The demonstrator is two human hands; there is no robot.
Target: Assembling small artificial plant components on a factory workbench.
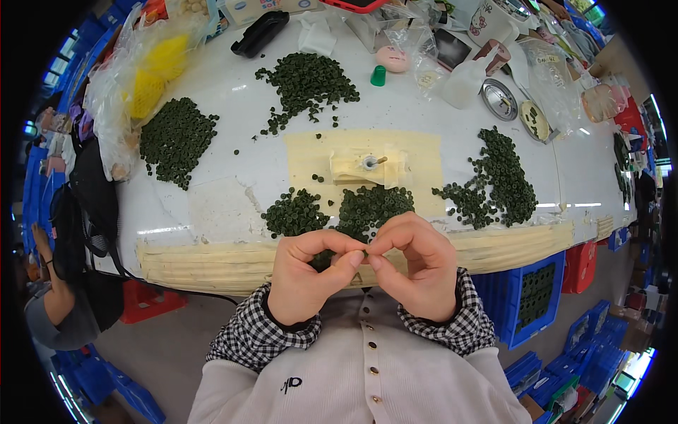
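Both my hands come together at the table's near edge, fingertips almost touching. My left hand (305,274) pinches thumb to forefinger, and my right hand (418,265) does the same from the other side. Between the fingertips is a tiny dark green piece (365,254), mostly hidden. Just beyond lie two piles of small dark green ring-shaped pieces, a left pile (295,213) and a middle pile (374,209). Behind these, a tape-covered block (346,167) with a short upright metal pin (381,160) is fixed on a yellowish taped patch (424,152).
More green pieces are heaped at the far left (179,141), far middle (308,83) and right (503,180). A black case (260,34), green cap (378,75) and round tin lid (498,99) lie farther back. A blue crate (526,300) stands below right. Another person's arm (58,300) shows at left.
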